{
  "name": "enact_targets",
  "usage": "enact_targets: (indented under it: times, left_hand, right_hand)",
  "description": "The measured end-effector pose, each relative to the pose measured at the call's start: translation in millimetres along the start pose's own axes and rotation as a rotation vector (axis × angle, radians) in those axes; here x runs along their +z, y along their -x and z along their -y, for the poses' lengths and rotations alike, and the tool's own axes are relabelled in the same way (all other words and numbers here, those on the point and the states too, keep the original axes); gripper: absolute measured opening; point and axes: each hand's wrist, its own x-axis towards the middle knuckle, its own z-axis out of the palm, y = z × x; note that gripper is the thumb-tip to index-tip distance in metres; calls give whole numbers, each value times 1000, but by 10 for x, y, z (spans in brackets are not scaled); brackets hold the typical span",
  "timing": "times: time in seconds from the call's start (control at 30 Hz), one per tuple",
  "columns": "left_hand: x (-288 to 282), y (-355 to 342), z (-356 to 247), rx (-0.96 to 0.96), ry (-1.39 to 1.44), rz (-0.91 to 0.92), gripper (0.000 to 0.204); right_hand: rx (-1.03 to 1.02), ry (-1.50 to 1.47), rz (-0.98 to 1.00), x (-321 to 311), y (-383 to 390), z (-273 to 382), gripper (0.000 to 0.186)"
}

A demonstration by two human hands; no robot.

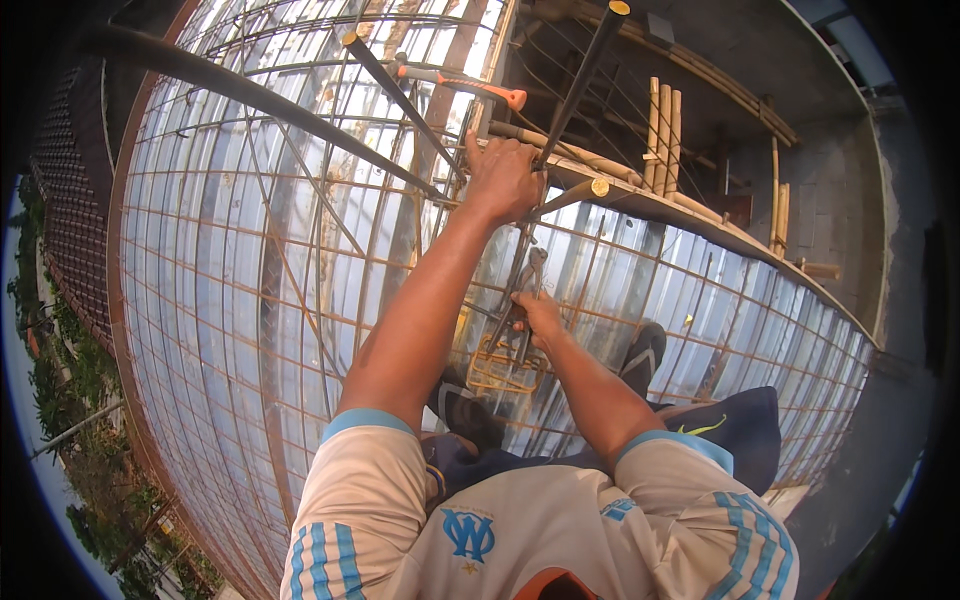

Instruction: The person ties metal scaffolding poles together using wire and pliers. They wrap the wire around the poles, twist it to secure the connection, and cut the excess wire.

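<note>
Pincers (537, 262) stand in my right hand (540, 318), its fingers closed round the handles, jaws pointing away from me. They are beside a dark bar running through the mesh. Farther out, my left hand (505, 182) curls over the rebar at the foot of several thick upright rebars (400, 98). Its fingertips and exact grip are partly hidden. Just beyond it lies a hammer (465, 84) with an orange and black handle. Below my right hand, bent yellowish stirrups (505, 370) sit around the bars between my feet.
Rusty rebar mesh (330, 240) covers corrugated metal decking (215, 260). Thick rebars jut up toward me at the far left and centre. Beyond the deck edge, bamboo poles (664, 140) stand over a lower, walled opening (830, 210). My shoes (645, 355) are on the mesh.
</note>
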Motion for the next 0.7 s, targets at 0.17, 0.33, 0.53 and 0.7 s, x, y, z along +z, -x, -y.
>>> enact_targets:
  times: [0.17,0.33,0.53,0.7]
  left_hand:
    - [-50,-48,61,42,-32,83,34]
    - [-252,-158,46,10,29,243,31]
    - [-325,-291,-1,-45,21,360,35]
    - [-271,-342,64,-35,131,337,34]
  right_hand:
    - [-46,143,60,-117,-11,133,30]
    - [-44,151,270,-153,380,902,53]
    - [-125,-94,443,-98,688,1572,56]
    - [-87,-290,577,-113,691,1554,54]
